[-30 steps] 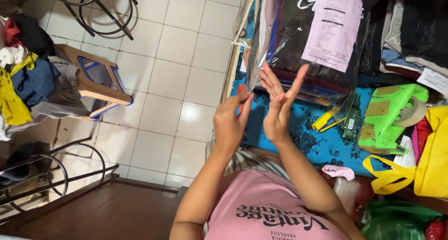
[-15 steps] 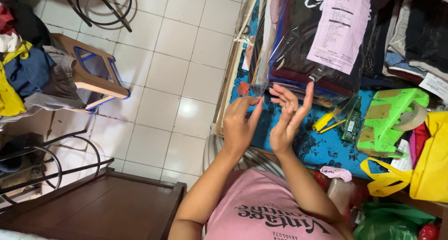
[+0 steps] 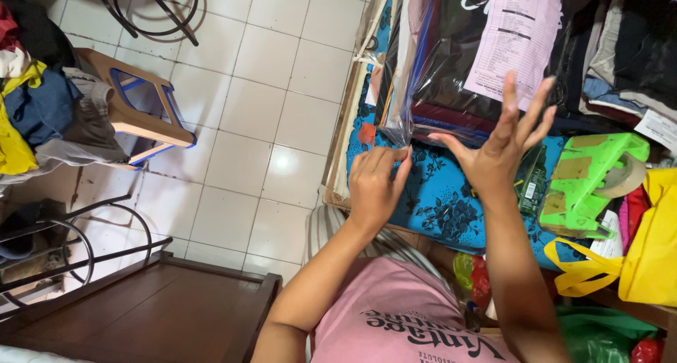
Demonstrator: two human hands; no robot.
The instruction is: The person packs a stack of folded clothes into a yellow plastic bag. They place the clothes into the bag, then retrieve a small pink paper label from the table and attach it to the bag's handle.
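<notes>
My left hand (image 3: pixel 377 186) has its fingertips pinched together at the lower corner of a clear plastic bag (image 3: pixel 423 67). The bag holds folded dark clothes and stands on a blue flowered cloth (image 3: pixel 444 201) that covers the table. A pink printed sheet (image 3: pixel 515 35) lies on the bag. My right hand (image 3: pixel 497 151) is raised in front of the bag's lower edge, fingers spread and palm toward the bag, holding nothing. Both forearms reach up from my pink shirt (image 3: pixel 416 321).
A green tape dispenser (image 3: pixel 585 183) and a yellow bag (image 3: pixel 649 243) lie right of my hands. Folded clothes (image 3: pixel 627 45) are stacked at the far right. On the tiled floor stand a wooden stool (image 3: pixel 134 112), piled clothes (image 3: pixel 35 102) and a dark wooden table (image 3: pixel 141 313).
My hands were close together in front of me. They have moved apart and up to the plastic bag, the left one closing at its corner, the right one opening wide.
</notes>
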